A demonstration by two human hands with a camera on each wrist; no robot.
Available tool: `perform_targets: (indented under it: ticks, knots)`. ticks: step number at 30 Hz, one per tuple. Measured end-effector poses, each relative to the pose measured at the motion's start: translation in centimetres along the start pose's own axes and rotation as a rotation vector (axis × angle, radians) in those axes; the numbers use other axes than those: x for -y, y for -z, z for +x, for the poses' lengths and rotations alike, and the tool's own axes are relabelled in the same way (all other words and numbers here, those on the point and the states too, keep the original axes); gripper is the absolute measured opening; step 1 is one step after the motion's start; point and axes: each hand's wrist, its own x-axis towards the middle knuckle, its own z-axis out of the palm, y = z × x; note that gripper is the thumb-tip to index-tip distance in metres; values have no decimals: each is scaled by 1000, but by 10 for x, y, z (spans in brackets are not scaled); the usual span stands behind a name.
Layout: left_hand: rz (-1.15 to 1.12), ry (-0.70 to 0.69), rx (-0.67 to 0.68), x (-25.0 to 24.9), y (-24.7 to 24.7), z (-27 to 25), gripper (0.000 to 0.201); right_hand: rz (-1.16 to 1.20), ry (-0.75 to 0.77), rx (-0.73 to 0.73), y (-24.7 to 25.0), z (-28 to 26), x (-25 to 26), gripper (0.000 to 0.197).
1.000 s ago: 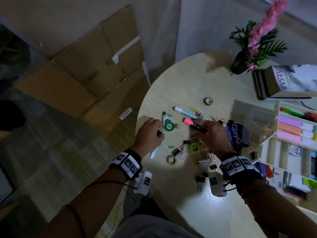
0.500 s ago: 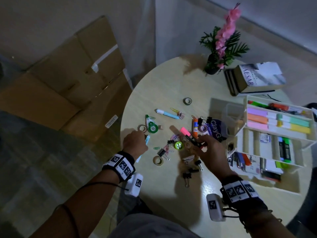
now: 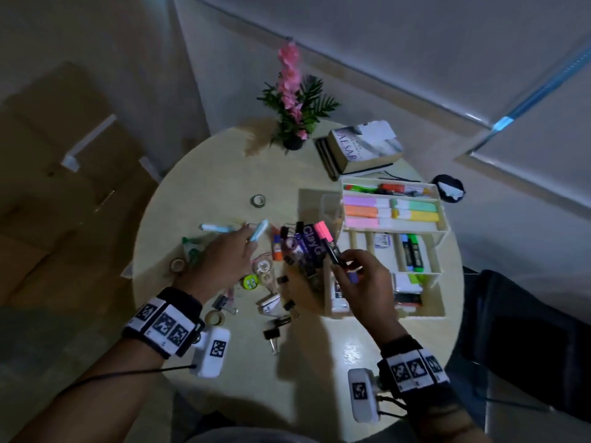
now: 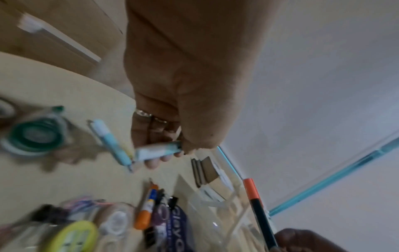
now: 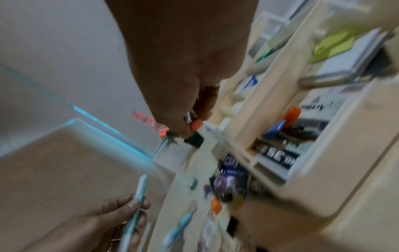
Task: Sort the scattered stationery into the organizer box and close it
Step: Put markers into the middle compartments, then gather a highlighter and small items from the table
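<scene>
My left hand (image 3: pixel 228 254) pinches a light-blue pen (image 3: pixel 259 229) above the scattered stationery; in the left wrist view the blue pen (image 4: pixel 158 150) lies across the fingertips. My right hand (image 3: pixel 358 276) holds a black marker with a pink cap (image 3: pixel 326 241) raised just left of the cream organizer box (image 3: pixel 446 230), which stands open with highlighters and pens in its trays. In the right wrist view the marker (image 5: pixel 195 125) sits in the curled fingers beside the open box (image 5: pixel 323 201). A second blue pen (image 3: pixel 214 227), tape rolls, binder clips and a glue stick (image 3: pixel 277 249) lie loose on the round table (image 3: pixel 230 372).
A potted pink flower (image 3: pixel 292 100) and a thick book (image 3: pixel 361 148) stand at the table's far side. A purple clay packet (image 3: pixel 308 251) lies by the box. Cardboard boxes (image 3: pixel 64 161) sit on the floor to the left. A small tape roll (image 3: pixel 257 200) lies apart.
Both hands have lifted off the table and moved right toward the organizer box, the left carrying the blue pen, the right the pink-capped marker. The head view has swung right.
</scene>
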Motion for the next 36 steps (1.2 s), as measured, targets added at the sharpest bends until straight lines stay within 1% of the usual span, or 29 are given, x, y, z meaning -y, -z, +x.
perform_targets:
  ticks: [3, 8, 11, 14, 17, 20, 22, 25, 28, 32, 36]
  knots:
    - [-37, -141, -66, -41, 1, 20, 26, -8, -30, -87, 46, -3, -26, 17]
    - [-25, -246, -108, -114, 0, 50, 26, -8, -155, -204, 112, -11, -72, 19]
    - [-9, -313, -126, -149, -5, 77, 33, -66, -172, -220, 136, -12, -100, 18]
    - [3, -310, -127, -172, -17, 113, 31, -112, -187, -228, 151, -11, -119, 16]
    - [61, -274, -126, -190, -30, 144, 28, -130, -185, -224, 160, -5, -132, 14]
    - [156, -233, -198, -204, -38, 165, 28, -132, -181, -202, 162, 3, -145, 15]
    - [175, -200, -218, -211, -42, 176, 27, -130, -175, -170, 162, 7, -152, 16]
    - [180, -179, -189, -216, -49, 185, 23, -148, -158, -124, 160, 13, -159, 19]
    - [198, -171, -170, -217, -58, 187, 20, -152, -148, -112, 158, 17, -165, 20]
    - [184, -144, -221, -212, -66, 187, 20, -124, -148, -86, 155, 23, -170, 19]
    - [126, -145, -243, -212, -69, 188, 15, -116, -147, -54, 146, 30, -168, 17]
